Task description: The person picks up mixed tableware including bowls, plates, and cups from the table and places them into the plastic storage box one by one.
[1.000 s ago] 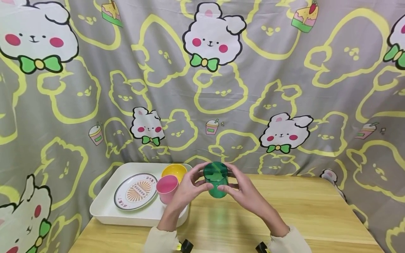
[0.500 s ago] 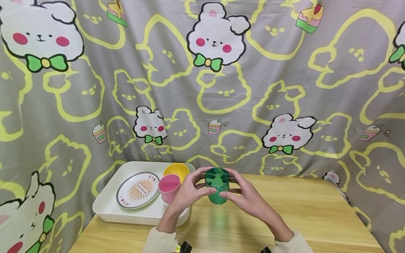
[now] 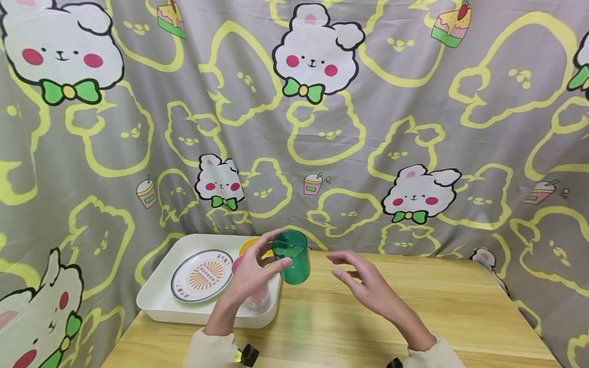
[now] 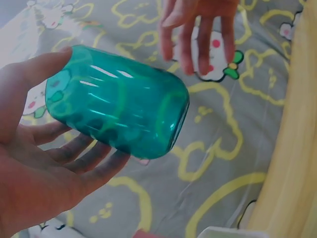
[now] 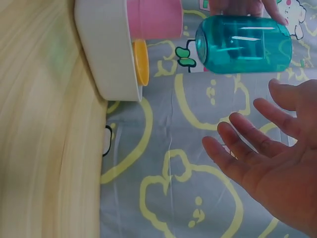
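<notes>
- Holding the green cup (image 3: 291,256) alone now, the left hand (image 3: 250,273) is wrapping its fingers (image 4: 81,161) around the far side of the cup's wall while the thumb is pressing the near side.
- Sitting upright in the head view, the cup is hanging in the air above the near right corner of the white tray (image 3: 158,306), well clear of the counter (image 3: 414,317).
- Hovering just to the right of the cup and not touching it, the right hand (image 3: 363,283) is keeping its fingers (image 5: 247,144) spread and relaxed, holding nothing.
- Judging the step: the cup is being carried one-handed over toward the tray, the other hand standing free of it.
- Judging what the next move is calling for: a free spot is needing to be found among the tray's contents, since the pink cup (image 3: 255,296) and the yellow bowl (image 3: 250,244) are crowding the right end just under the left hand, and the plate (image 3: 202,275) is filling the middle.
- Setting it down would be asking for a level, steady lowering so the smooth translucent wall is not slipping in the grip.
- Reading for writing: the plate is showing printed characters around its orange sunburst centre, but they are too small to make out; the cups and bowl are showing no label.
</notes>
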A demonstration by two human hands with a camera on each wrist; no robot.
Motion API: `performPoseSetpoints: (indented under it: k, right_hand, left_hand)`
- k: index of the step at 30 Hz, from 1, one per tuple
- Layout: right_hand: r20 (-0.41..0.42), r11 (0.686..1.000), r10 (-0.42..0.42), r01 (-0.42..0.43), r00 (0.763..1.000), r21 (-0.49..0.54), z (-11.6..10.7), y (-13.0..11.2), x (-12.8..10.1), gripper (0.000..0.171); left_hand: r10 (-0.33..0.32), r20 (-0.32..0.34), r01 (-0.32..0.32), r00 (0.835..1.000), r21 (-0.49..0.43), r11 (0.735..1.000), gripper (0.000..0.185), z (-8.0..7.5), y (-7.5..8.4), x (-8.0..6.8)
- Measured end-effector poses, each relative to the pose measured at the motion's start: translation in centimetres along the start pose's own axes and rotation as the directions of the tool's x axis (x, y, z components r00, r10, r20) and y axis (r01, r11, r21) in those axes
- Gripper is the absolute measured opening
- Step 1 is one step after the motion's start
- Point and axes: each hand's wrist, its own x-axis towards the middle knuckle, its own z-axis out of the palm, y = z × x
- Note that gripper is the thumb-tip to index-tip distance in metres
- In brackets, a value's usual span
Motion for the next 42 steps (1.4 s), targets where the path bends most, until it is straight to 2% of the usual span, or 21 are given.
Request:
performPoseSetpoints:
  k: [4, 8, 16, 20, 30, 35, 42]
  right_hand:
    - [0.003, 1.000, 0.001, 0.000, 1.000, -0.031, -0.2, 0.5, -0.3, 0.028]
    - [0.002, 0.998, -0.012, 0.012, 1.000, -0.064, -0.4, 1.3, -0.9, 0.029]
    - [-0.004, 0.990, -0.002, 0.002, 1.000, -0.144, -1.1, 2.6, -2.2, 0.031]
    - [-0.007, 0.987, 0.017, -0.018, 1.000, -0.161, -1.5, 3.3, -3.0, 0.032]
    - [-0.006, 0.978, 0.095, -0.095, 0.995, -0.185, -2.4, 4.7, -5.1, 0.031]
    - [0.008, 0.970, 0.124, -0.120, 0.992, -0.212, -3.0, 5.0, -6.2, 0.032]
    - [0.023, 0.956, 0.125, -0.114, 0.992, -0.272, -4.2, 5.8, -7.9, 0.033]
  left_hand:
    - [0.043, -0.035, -0.042, 0.998, 0.021, 0.999, 0.064, -1.4, 0.2, -0.4]
    - [0.053, -0.061, -0.051, 0.997, 0.043, 0.998, 0.064, -2.7, 0.4, -0.8]
    - [0.018, -0.166, -0.010, 0.986, 0.050, 0.999, 0.063, -5.9, 0.4, -1.6]
    - [-0.010, -0.185, 0.020, 0.983, 0.050, 0.999, 0.065, -7.0, -0.1, -2.1]
    - [-0.086, -0.218, 0.102, 0.972, 0.060, 0.993, 0.066, -8.1, -2.0, -3.0]
    - [-0.126, -0.198, 0.141, 0.972, 0.062, 0.988, 0.067, -8.2, -3.1, -3.0]
    - [-0.203, -0.138, 0.210, 0.969, 0.038, 0.977, 0.070, -8.2, -4.2, -3.0]
